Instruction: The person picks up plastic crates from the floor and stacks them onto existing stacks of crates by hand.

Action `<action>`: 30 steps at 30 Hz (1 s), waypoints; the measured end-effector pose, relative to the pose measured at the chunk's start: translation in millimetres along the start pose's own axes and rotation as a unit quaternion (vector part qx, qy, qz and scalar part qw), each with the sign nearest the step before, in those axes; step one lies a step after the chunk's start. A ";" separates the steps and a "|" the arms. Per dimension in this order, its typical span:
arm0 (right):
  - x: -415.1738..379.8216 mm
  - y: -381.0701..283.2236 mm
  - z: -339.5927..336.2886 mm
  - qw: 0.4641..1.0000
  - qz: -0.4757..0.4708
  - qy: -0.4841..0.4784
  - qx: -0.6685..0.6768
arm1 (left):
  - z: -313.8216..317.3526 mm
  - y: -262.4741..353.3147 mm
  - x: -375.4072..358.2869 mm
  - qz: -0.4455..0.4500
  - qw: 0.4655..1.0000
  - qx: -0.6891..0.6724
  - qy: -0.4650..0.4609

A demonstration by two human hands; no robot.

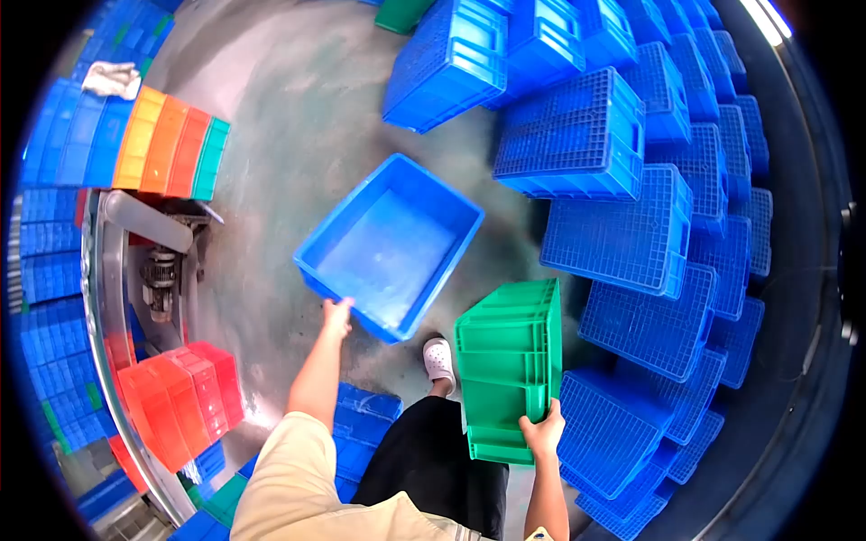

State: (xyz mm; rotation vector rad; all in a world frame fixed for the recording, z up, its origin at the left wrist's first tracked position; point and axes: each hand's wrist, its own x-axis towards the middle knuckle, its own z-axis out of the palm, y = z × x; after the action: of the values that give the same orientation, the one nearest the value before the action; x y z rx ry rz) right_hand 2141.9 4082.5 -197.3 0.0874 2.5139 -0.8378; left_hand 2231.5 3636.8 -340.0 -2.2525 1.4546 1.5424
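An open, empty blue crate [383, 248] is in front of me, tilted, its inside facing up. My left hand [338, 317] is at its near left rim, fingers closed on the edge. A green crate [507, 361] stands on its side at my right, its ribbed outer wall showing. My right hand [544, 431] grips the near right edge of the green crate, thumb on the outer wall. The two crates are apart.
Stacked blue crates [613, 234] fill the right side. Red crates [180, 401] stand at the left by a metal frame with a motor [160, 281]. Orange crates [167, 144] and a white cloth [112, 79] are at upper left. My shoe [438, 359] is on the floor.
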 end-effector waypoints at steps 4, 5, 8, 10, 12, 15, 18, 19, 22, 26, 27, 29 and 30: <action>-18.4 -60.3 10.8 0.988 -0.139 -0.056 -0.049 | 7.0 -81.8 -0.3 0.038 0.976 0.186 -0.108; -22.9 -74.0 14.5 0.977 -0.175 -0.094 -0.076 | 2.4 -66.0 -31.5 -0.059 0.979 0.079 -0.179; -24.5 -112.1 41.6 0.931 -0.303 -0.156 -0.130 | -32.7 -99.5 -39.9 -0.118 0.900 -0.207 -0.366; -12.2 -131.0 75.0 0.892 -0.384 -0.188 -0.146 | -54.3 -118.2 -66.5 0.002 0.902 -0.092 -0.421; 8.9 -135.3 128.9 0.864 -0.436 -0.172 -0.185 | -54.2 -189.6 -39.5 -0.045 0.853 -0.025 -0.519; 49.6 -127.7 220.1 0.840 -0.456 -0.141 -0.258 | -16.9 -156.5 -92.6 -0.240 0.771 -0.324 -0.492; 42.3 -102.1 285.6 0.849 -0.381 -0.236 -0.281 | 21.8 -96.3 -68.0 -0.275 0.682 -0.501 -0.457; 32.8 -96.0 295.5 0.851 -0.326 -0.294 -0.288 | 39.1 -87.2 -52.7 -0.315 0.771 -0.409 -0.373; -2.3 -74.2 263.3 0.901 -0.305 -0.268 -0.149 | 84.3 -137.0 10.7 -0.317 0.851 -0.311 -0.281; -22.6 0.1 190.2 0.904 -0.077 -0.381 -0.175 | 98.9 -166.1 52.0 -0.234 0.872 -0.397 -0.166; -29.1 36.4 181.1 0.898 -0.048 -0.378 -0.221 | 91.9 -160.8 49.3 -0.212 0.876 -0.404 -0.156; -37.6 70.1 142.6 0.904 0.026 -0.349 -0.246 | 86.3 -142.5 42.6 -0.213 0.897 -0.365 -0.131; -44.9 87.5 129.5 0.908 0.081 -0.326 -0.250 | 86.3 -140.7 47.5 -0.208 0.901 -0.358 -0.131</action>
State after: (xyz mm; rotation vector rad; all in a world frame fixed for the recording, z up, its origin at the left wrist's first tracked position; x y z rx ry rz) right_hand 2254.9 4082.4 -314.2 -0.1355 1.9635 -0.0917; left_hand 2273.4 3727.3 -479.8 -2.2988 0.2973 2.3339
